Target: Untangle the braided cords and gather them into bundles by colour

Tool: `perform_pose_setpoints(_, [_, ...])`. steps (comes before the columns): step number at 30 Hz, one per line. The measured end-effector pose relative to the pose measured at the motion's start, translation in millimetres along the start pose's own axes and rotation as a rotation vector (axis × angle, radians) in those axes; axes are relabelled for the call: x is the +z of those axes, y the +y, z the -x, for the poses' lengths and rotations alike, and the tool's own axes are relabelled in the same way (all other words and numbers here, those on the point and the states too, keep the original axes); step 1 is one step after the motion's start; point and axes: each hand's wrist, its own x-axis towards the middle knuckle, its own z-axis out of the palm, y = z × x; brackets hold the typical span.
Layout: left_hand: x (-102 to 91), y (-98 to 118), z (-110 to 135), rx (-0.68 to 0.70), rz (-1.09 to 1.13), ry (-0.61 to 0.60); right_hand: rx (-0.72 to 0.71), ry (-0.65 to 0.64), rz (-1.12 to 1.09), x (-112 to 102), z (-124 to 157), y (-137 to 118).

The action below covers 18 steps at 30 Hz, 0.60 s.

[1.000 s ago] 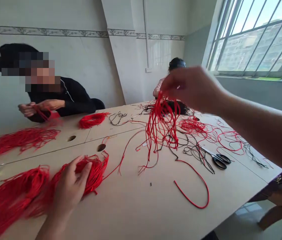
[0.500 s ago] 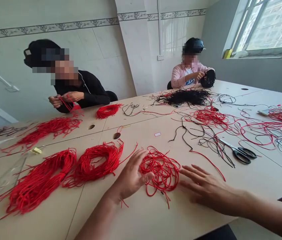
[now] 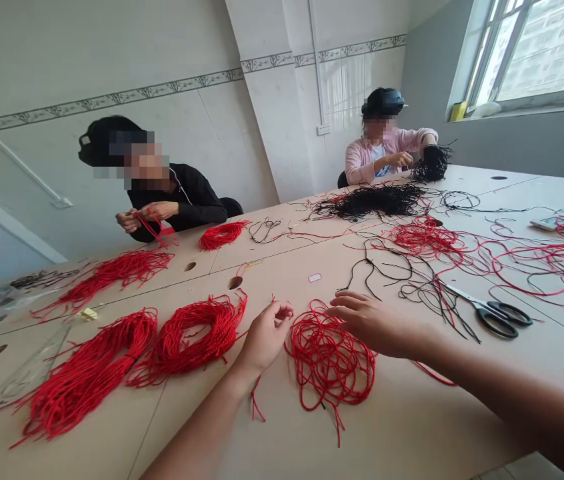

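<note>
Spread fingers are drawing in since the earlier view, both hands rising from the counter (image 3: 402, 427) and closing around the loose tangle of red cord (image 3: 329, 357). The left hand (image 3: 265, 337) is bringing its thumb and fingertips together just left of the tangle, though I cannot tell from here whether that grip is catching a fine strand. The right hand (image 3: 375, 325) is hanging with its fingers loosely curled near the tangle's upper edge, its grip apparently empty. The tangle is lying between the hands, still unsorted, with a few ends straying toward the person.

Farther left, a gathered hank of red cord (image 3: 192, 337) and a longer red bundle (image 3: 89, 373) are lying in much tidier order, so that much looks done. Plenty still looks left: a scattered red snarl (image 3: 425, 237) and a heap of black cord (image 3: 369, 201) are sprawling across the far counter, near a pair of black-handled scissors (image 3: 499, 319). Across the counter, one co-worker's hands (image 3: 145, 217) are working red strands, while another co-worker is holding a black cord bundle (image 3: 432, 163).
</note>
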Motion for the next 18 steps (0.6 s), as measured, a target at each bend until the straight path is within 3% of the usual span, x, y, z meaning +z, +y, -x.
perform_pose_setpoints(5, [-21.4,31,1,0.01,-0.079,-0.256,-0.042,0.051,-0.031,7,-13,7])
perform_pose_setpoints(9, [-15.3,62,4,0.03,-0.207,-0.383,-0.004,0.144,-0.1,18,-11,12])
perform_pose_setpoints(14, [-2.9,66,-6,0.018,-0.293,-0.445,0.047,0.184,-0.216,29,-5,15])
perform_pose_setpoints(18, [-29.0,72,-20,0.017,-0.172,-0.544,0.161,0.197,-0.313,16,-14,11])
